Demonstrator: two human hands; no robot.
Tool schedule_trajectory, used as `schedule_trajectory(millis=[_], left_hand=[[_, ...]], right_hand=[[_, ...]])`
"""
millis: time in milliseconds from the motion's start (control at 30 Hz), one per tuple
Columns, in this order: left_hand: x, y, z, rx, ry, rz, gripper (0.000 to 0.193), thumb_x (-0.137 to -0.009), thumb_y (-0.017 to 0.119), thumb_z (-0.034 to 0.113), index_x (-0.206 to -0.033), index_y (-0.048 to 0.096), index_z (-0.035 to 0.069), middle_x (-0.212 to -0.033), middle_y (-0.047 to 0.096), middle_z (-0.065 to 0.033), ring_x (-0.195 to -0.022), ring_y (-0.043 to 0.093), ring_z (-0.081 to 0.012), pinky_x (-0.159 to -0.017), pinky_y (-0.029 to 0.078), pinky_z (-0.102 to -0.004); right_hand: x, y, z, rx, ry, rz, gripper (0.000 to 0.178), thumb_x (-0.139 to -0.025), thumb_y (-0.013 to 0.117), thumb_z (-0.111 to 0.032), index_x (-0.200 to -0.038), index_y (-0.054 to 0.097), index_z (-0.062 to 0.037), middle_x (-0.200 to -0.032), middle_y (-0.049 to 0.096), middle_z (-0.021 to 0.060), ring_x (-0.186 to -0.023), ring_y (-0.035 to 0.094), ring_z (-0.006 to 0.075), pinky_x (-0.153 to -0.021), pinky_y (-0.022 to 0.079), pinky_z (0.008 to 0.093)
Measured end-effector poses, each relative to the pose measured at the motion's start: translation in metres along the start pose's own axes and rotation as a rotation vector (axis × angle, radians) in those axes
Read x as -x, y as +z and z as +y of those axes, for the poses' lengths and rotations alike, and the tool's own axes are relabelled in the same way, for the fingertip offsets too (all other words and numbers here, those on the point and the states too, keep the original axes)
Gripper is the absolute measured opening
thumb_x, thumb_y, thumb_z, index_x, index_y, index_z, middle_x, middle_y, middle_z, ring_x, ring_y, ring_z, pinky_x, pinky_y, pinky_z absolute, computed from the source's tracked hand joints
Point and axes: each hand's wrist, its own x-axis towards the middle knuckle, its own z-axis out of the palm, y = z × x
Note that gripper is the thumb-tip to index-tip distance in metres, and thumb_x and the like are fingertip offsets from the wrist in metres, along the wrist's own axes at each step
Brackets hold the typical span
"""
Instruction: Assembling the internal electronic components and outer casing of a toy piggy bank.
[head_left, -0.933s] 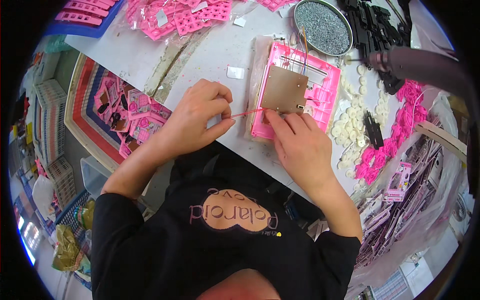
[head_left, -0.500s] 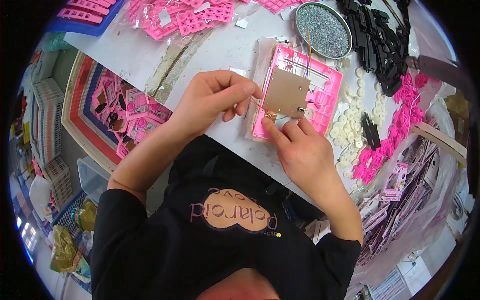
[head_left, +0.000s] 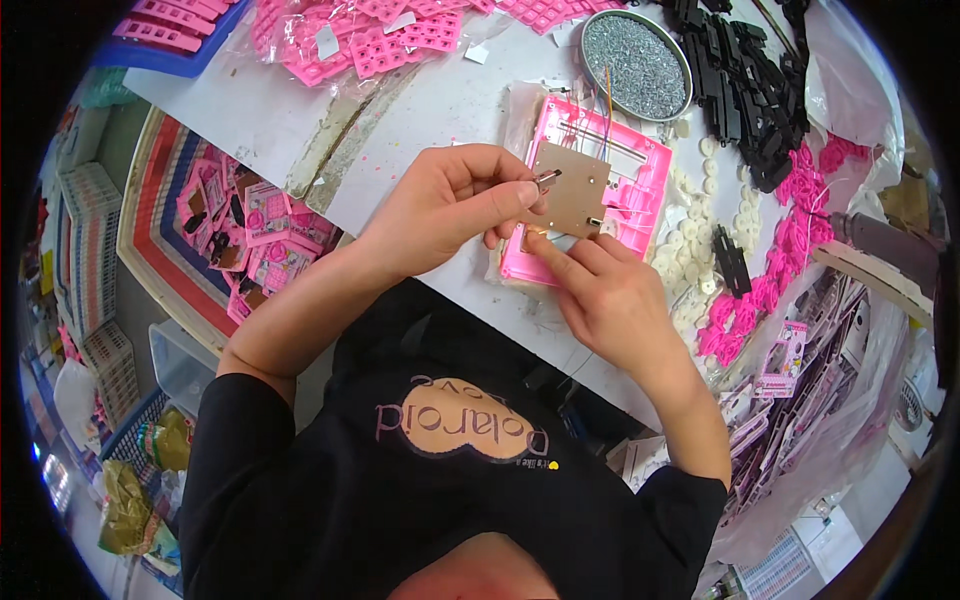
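A pink plastic case (head_left: 652, 180) lies tilted on the white table with its inside up. A brown circuit board (head_left: 570, 192) with thin wires sits in it. My left hand (head_left: 470, 205) is closed over the case's left side, pinching a small silver-and-dark metal part (head_left: 548, 180) between thumb and fingers. My right hand (head_left: 610, 290) rests at the case's near edge. Its index finger is stretched onto a small copper-coloured piece (head_left: 537, 240) in the near left corner, and the other fingers lie by the board's lower edge. The fingertip partly covers that piece.
Beyond the case stands a round tin of small screws (head_left: 636, 65). Black plastic parts (head_left: 745, 90), white round pieces (head_left: 690, 245) and pink cord bundles (head_left: 790, 260) lie to the right. Bagged pink grids (head_left: 400, 45) are at the back. A striped container of pink parts (head_left: 160, 250) stands left.
My left hand has shifted right over the board, and a small metal part now shows in its fingers. My right index finger stays on the copper-coloured piece. The view has shifted slightly.
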Motion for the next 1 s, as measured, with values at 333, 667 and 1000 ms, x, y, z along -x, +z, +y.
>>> schedule_trajectory(millis=[333,667,1000], left_hand=[[0.004,0.020,0.005,-0.549,0.291,-0.081,0.007,-0.091,0.063,0.000,-0.097,0.066,-0.002,-0.091,0.066,-0.0037,-0.079,0.058,-0.0085,-0.070,0.046,-0.0229],[-0.036,0.042,0.014,-0.846,0.416,-0.158,0.011,-0.086,0.065,0.001,-0.096,0.067,0.003,-0.090,0.065,-0.0054,-0.073,0.060,-0.0141,-0.066,0.049,-0.0273],[-0.092,0.088,-0.010,-1.505,0.850,-0.947,0.010,-0.075,0.063,0.018,-0.074,0.064,0.008,-0.071,0.064,-0.0059,-0.075,0.067,-0.0292,-0.068,0.051,-0.0431]], right_hand=[[0.001,-0.025,0.008,-0.616,0.277,0.089,0.040,-0.081,0.068,0.000,-0.121,0.068,-0.0043,-0.093,0.065,0.0123,-0.083,0.065,0.0291,-0.071,0.054,0.0372],[0.027,-0.022,0.006,-0.887,0.424,0.529,0.016,-0.086,0.070,0.001,-0.102,0.069,-0.0028,-0.085,0.068,0.0066,-0.077,0.065,0.0105,-0.071,0.053,0.0268],[0.064,0.013,-0.032,-0.105,0.271,0.400,0.015,-0.081,0.076,-0.009,-0.094,0.069,-0.0029,-0.075,0.066,0.0090,-0.066,0.064,0.0254,-0.058,0.052,0.0359]])
